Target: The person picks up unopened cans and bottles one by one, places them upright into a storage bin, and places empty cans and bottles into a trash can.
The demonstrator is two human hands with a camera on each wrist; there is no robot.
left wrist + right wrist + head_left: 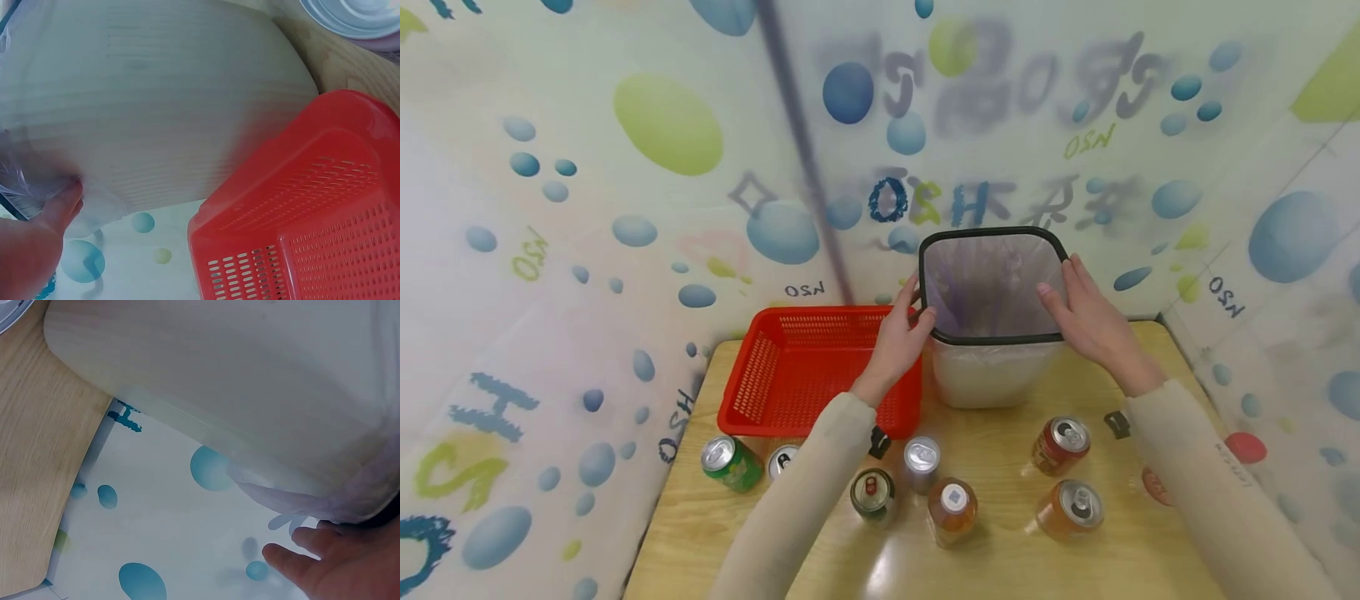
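Note:
A pale trash bin (992, 375) with a black rim and a clear liner bag stands on the table, its mouth tilted toward the head camera. My left hand (898, 337) holds its left rim, thumb at the front corner and fingers along the outside. In the left wrist view, part of that hand (47, 234) touches the liner folded over the bin (162, 106). My right hand (1093, 317) grips the right rim, thumb over the inside and fingers outside. The right wrist view has those fingers (300, 556) extended close beside the rim. The bin's far side is hidden.
A red perforated basket (756, 383) stands left of the bin. In front are a green can (741, 471), several other cans, including an orange can (1060, 517), and an amber bottle (951, 521) with a white cap. Printed sheeting (647, 200) surrounds the wooden table (1000, 567).

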